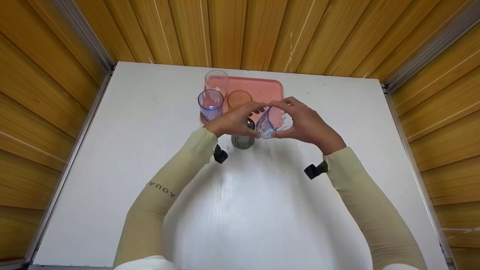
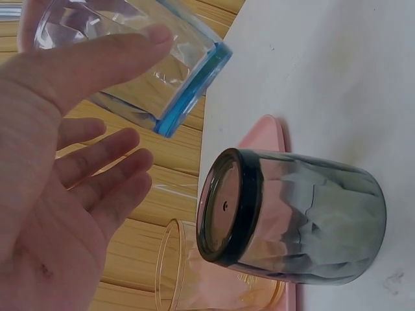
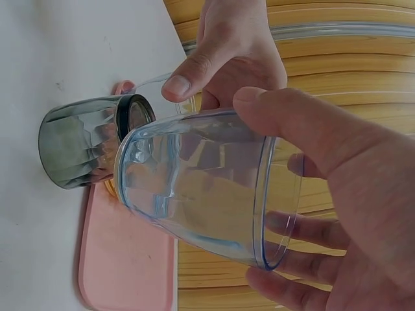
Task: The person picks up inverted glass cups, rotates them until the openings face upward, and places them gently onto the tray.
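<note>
My right hand (image 1: 305,122) grips a clear faceted glass with a blue tint (image 3: 207,181) near its rim, thumb on one side and fingers round the other. The glass is tilted in the air, its blue base (image 2: 194,91) pointing down toward the table. Beside it, my left hand (image 1: 236,122) has its thumb and fingers spread apart; its thumb overlaps the glass wall in the left wrist view, while the right wrist view shows the thumb tip a little off it. Below, a smoky grey glass (image 2: 311,220) stands upside down, its black-ringed base up, in front of the tray.
Behind the hands, a pink tray (image 1: 262,88) lies on the white table (image 1: 240,210). It bears an upright orange glass (image 1: 240,98), a blue-violet glass (image 1: 210,105) at the left and a taller clear glass (image 1: 216,79). Wood-patterned walls (image 1: 225,33) enclose the table.
</note>
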`<state>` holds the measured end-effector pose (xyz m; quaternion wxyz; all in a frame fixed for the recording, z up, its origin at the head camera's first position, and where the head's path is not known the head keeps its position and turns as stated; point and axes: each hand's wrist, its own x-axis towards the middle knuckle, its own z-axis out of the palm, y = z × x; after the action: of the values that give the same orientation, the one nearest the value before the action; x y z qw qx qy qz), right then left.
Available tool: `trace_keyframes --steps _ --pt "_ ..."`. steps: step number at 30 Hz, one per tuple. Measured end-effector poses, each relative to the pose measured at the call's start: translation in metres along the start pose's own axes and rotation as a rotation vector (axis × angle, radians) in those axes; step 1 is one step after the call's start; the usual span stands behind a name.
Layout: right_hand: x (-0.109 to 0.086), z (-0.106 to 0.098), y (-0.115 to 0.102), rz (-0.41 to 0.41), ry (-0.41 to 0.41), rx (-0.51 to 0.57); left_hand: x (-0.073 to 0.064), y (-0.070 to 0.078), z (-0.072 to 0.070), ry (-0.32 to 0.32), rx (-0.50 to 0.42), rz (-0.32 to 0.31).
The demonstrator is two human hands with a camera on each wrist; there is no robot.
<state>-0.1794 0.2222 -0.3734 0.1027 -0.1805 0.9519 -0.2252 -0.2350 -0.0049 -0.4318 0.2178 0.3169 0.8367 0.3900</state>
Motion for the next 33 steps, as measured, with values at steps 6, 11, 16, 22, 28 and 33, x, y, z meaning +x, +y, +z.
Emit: trace_keyframes --steps 6,11,16,22,28,33 --pt "0.001 0.0 0.001 0.047 -0.023 0.009 -0.003 -0.003 -0.001 -0.011 -0.015 -0.029" --pt "0.001 0.0 0.003 0.064 -0.027 0.017 -0.004 -0.006 -0.002 -0.014 0.018 -0.058" --pt "0.002 0.0 0.005 0.056 -0.024 0.002 -0.002 -0.008 -0.002 -0.028 0.097 -0.085" --pt "0.003 0.001 0.006 0.068 -0.025 0.006 0.0 -0.01 -0.001 -0.055 0.164 -0.109" --pt "0.004 0.003 0.009 0.089 -0.023 0.02 -0.001 -0.014 0.0 -0.059 0.178 -0.098" --pt "0.006 0.005 0.011 0.108 -0.019 0.025 -0.001 -0.015 0.002 -0.048 0.218 -0.082"
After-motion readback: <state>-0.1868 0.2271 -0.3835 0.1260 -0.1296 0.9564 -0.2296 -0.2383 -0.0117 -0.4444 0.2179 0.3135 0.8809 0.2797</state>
